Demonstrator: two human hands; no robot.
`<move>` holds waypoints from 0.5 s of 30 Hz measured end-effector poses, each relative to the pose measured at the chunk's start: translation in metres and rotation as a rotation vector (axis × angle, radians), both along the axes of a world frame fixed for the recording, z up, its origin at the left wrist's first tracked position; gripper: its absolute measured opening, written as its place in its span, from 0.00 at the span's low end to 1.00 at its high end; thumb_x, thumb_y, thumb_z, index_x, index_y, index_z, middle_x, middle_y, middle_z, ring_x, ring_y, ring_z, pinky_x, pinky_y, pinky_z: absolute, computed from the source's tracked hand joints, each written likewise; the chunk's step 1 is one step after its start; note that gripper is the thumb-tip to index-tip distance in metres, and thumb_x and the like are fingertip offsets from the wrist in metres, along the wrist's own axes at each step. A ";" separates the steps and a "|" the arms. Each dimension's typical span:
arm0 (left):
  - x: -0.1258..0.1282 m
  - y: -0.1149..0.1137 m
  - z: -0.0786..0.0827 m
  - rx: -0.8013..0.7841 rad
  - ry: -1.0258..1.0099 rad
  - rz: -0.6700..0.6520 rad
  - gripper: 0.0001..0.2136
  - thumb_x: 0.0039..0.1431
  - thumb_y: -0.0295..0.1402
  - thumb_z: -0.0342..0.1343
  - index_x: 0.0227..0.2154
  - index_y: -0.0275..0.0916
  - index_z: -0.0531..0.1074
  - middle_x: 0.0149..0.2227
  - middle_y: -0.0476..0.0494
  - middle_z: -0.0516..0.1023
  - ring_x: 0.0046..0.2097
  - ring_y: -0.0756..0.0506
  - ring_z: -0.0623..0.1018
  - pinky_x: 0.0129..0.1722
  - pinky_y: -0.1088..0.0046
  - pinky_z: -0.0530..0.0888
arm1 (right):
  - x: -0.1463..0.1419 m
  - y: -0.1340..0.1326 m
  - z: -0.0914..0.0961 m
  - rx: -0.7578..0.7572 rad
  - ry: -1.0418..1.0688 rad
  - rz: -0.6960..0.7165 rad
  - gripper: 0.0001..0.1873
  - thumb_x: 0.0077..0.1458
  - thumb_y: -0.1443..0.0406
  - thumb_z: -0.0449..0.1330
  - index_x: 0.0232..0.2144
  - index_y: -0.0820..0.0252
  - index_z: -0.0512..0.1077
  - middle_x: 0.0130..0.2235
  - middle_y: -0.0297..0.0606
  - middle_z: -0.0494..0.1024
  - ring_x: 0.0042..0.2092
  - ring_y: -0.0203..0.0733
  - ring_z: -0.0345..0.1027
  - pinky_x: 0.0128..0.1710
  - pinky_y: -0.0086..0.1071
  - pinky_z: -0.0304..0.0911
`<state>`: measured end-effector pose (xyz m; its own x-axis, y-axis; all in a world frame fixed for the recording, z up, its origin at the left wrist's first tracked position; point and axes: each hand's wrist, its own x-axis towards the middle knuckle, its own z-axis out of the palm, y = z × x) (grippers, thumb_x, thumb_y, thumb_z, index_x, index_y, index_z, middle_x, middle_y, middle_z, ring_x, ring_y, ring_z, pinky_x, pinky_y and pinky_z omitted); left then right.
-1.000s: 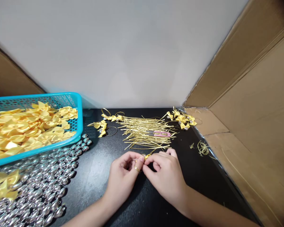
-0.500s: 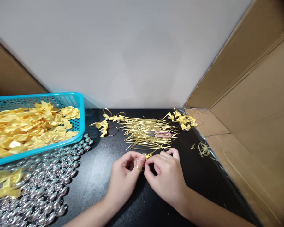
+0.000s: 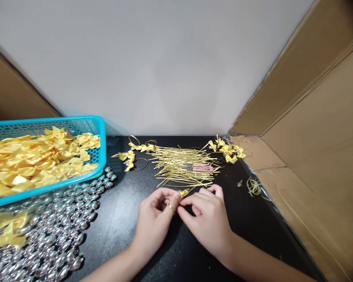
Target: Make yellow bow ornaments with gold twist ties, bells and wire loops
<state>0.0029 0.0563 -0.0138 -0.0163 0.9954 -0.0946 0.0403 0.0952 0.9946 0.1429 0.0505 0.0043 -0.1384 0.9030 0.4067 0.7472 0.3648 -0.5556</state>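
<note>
Between thumb and fingers, my left hand (image 3: 157, 217) pinches a small yellow ribbon bow (image 3: 183, 193), mostly covered by the fingers. A gold loop shows at the left thumb; whether it is a ring or part of the piece I cannot tell. My right hand (image 3: 207, 219) is closed against the bow's right side, thumb and forefinger pinched together at its lower edge. What those right fingertips grip is too small to make out. Just beyond both hands lies a pile of gold twist ties (image 3: 176, 160), with pink-handled thread snips (image 3: 202, 168) on top.
On the left, a turquoise basket (image 3: 101, 156) holds many yellow bows. Silver beads (image 3: 55, 231) spread before it, two loose bows (image 3: 10, 229) on them. Finished bows with beads (image 3: 228, 149) lie back right, others (image 3: 128, 158) back left. Thread scraps (image 3: 253, 186) sit near the cardboard wall (image 3: 317, 98).
The bow has turned slightly in my left fingers, and the silver bead seen on it before is now out of sight. My right thumb and forefinger have shifted a little left and closed together.
</note>
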 end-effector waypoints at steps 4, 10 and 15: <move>0.001 0.001 0.001 -0.013 -0.031 0.015 0.09 0.53 0.38 0.61 0.27 0.36 0.75 0.25 0.48 0.78 0.28 0.47 0.74 0.28 0.75 0.71 | 0.000 0.000 0.001 0.062 0.034 0.002 0.11 0.53 0.67 0.63 0.20 0.57 0.74 0.16 0.26 0.71 0.22 0.32 0.60 0.41 0.37 0.46; 0.001 0.000 -0.002 0.002 0.016 -0.004 0.09 0.55 0.38 0.60 0.28 0.37 0.75 0.26 0.47 0.78 0.28 0.47 0.75 0.29 0.74 0.71 | 0.000 0.002 0.000 0.060 -0.017 -0.014 0.13 0.56 0.67 0.60 0.20 0.57 0.73 0.17 0.28 0.72 0.23 0.33 0.61 0.41 0.37 0.46; 0.002 -0.001 -0.004 0.025 0.035 0.005 0.09 0.55 0.38 0.59 0.28 0.37 0.75 0.26 0.47 0.78 0.28 0.47 0.75 0.28 0.74 0.70 | -0.001 0.001 -0.002 0.112 -0.050 -0.012 0.14 0.57 0.68 0.58 0.19 0.58 0.72 0.17 0.28 0.72 0.24 0.33 0.61 0.43 0.38 0.46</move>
